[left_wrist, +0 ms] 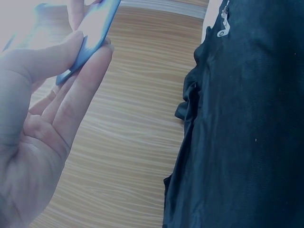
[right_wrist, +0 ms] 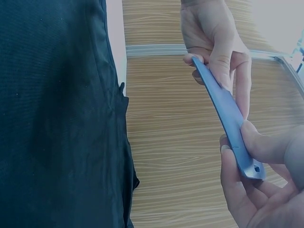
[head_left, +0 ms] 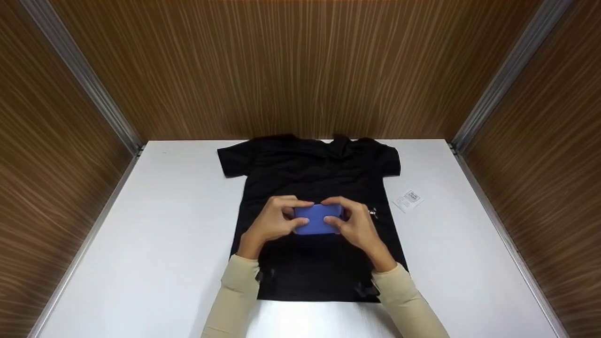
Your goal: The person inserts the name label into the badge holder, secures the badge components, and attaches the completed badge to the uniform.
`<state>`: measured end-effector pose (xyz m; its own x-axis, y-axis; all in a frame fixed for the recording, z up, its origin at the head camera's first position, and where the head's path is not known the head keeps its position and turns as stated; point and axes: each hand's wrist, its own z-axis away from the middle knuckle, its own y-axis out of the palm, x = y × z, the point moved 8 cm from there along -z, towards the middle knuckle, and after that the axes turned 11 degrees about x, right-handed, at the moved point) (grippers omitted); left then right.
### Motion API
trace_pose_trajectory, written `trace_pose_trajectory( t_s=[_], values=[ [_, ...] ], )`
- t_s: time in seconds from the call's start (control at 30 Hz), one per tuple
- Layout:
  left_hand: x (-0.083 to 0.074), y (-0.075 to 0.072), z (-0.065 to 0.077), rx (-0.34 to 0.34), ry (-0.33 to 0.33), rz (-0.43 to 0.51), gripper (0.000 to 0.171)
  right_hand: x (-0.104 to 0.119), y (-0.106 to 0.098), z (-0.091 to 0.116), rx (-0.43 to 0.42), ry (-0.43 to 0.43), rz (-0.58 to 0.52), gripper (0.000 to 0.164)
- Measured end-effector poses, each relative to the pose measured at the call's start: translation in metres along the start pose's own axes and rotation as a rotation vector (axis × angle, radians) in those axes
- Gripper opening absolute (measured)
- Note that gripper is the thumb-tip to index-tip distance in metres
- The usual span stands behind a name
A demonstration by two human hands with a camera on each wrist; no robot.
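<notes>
A blue phone case point(head_left: 317, 219) is held up over the middle of a black T-shirt point(head_left: 314, 272). My left hand point(head_left: 274, 220) pinches its left end, thumb on the near face and fingers along the top and behind. At the other end my right hand point(head_left: 359, 227) pinches it the same way. Seen from the right wrist, the case point(right_wrist: 227, 111) is a thin slab held at a slant, with a small cutout near its lower corner. The T-shirt lies spread out, neck at the back and both short sleeves out to the sides.
On the shirt, just right of my right hand, lies a small shiny metal thing point(head_left: 373, 213). A white paper card point(head_left: 408, 201) with a printed square code rests on the white table point(head_left: 178, 225) beyond it. Brown wood-grain panels point(head_left: 300, 70) wall in the back and both sides.
</notes>
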<state>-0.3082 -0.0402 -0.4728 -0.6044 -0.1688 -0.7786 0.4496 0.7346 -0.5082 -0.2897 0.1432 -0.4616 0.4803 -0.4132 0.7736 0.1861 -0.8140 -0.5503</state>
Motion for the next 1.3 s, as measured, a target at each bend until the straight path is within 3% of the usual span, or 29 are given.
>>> trace_pose_trajectory(
  t_s=[0.37,0.67,1.3],
  values=[
    [0.0002,0.0008,-0.0008,0.008,-0.003,-0.032,0.034,-0.0019,-0.0001,0.0001,0.013,-0.008,-0.017,0.028],
    [0.0026,0.0023,-0.0004,0.021,-0.025,-0.001,0.036,-0.0033,0.0008,0.0,0.03,0.017,-0.068,0.029],
    [-0.0007,0.0007,0.0001,0.007,-0.015,-0.023,0.036,-0.0025,0.0003,0.0001,0.045,0.0,-0.049,0.029]
  ],
)
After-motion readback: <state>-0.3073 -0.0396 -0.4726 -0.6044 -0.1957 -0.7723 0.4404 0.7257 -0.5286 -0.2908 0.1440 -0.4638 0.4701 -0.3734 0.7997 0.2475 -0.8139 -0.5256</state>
